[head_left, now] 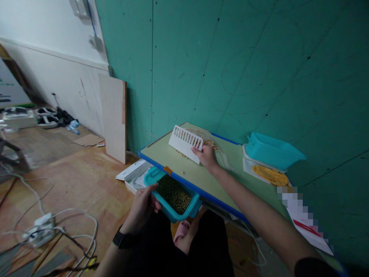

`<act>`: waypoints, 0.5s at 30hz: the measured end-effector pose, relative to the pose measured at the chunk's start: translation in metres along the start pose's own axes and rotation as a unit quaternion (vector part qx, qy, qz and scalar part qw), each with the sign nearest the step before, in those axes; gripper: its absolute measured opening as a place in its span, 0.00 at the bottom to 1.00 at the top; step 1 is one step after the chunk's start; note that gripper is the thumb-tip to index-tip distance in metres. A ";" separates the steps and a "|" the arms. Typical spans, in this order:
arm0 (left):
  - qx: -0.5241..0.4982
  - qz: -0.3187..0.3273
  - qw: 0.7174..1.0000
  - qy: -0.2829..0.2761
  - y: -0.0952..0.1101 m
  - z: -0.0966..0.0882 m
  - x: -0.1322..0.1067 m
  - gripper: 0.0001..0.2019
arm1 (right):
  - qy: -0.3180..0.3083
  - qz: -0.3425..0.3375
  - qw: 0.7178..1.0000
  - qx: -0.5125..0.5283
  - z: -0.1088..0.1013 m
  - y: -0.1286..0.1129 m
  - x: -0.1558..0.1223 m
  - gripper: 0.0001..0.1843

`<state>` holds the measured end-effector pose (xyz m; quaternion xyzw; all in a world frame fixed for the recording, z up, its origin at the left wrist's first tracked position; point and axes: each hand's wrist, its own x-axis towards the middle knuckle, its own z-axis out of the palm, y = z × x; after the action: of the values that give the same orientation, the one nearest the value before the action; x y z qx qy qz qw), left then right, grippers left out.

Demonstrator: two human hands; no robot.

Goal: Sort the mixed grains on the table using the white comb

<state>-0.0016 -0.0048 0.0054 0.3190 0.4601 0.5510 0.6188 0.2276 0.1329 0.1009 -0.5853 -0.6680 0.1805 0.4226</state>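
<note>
The right hand's [208, 157] grip is closed, thumb across the near face, on the right end of a white scraper [183, 146]. The scraper is tilted above the left half of the worktop [161, 151], slots uppermost; from here I can't tell whether its lower edge touches the surface. Pale beans [211, 144] lie heaped behind it, towards the back of the worktop, and a few more show along its lower edge.

The left hand's [145, 200] grip is pinched over the rim of a turquoise tub [173, 212], thumb on top and fingers underneath. The tub sits below the worktop's front edge, just beside it, with dark green beans [168, 187] and paler ones inside. A black band [121, 237] circles that wrist.

At the worktop's right end rests a turquoise bin [275, 151], a yellow cloth [270, 175] in front of it. Behind the worktop rises a green wall [184, 61]. On the floor to the worktop's left, a board [113, 117] leans upright and, nearer, a power strip [43, 229] lies among cables. A pink slipper [181, 231] shows below the worktop's front edge.
</note>
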 end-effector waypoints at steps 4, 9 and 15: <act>0.004 -0.001 1.000 0.000 0.000 -0.001 0.000 0.25 | -0.011 -0.012 1.000 0.023 0.000 0.003 0.000 0.11; 0.014 0.003 1.000 -0.004 0.003 0.000 -0.002 0.26 | -0.022 0.005 0.998 0.056 -0.001 0.005 -0.003 0.13; 0.020 0.011 1.000 -0.001 0.003 0.002 -0.003 0.25 | -0.036 0.010 0.995 0.096 -0.002 0.006 -0.005 0.17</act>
<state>-0.0010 -0.0065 0.0097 0.3365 0.4671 0.5481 0.6068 0.2326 0.1290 0.0952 -0.5414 -0.6566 0.2691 0.4510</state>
